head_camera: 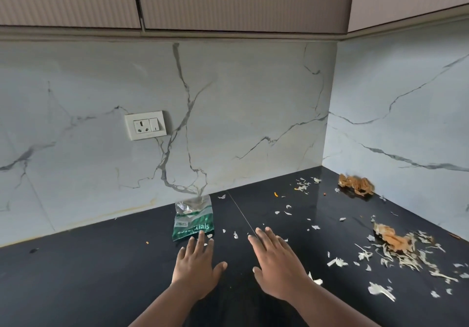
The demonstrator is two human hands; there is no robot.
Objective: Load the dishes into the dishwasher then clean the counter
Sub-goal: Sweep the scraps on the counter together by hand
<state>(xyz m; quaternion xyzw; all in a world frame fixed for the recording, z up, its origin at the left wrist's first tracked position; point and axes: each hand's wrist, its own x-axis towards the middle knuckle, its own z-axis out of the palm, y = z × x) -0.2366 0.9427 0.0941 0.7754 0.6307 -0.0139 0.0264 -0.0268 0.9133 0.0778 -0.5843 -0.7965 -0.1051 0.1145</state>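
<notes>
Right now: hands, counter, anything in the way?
Left hand and right hand open, over counter. Peels scattered right. Packet ahead, by left fingertips.

2 hands (pixel 195 265), 1 plastic bag (pixel 193 218), 1 wall socket (pixel 145 125), 2 brown peel clumps (pixel 356 185), many white scraps (pixel 337 262).

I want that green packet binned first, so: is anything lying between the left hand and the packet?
Nothing visible does. The left hand is open over the black counter, its fingers already reaching the near edge of the green packet. Only a few small white scraps lie beside that edge.
</notes>
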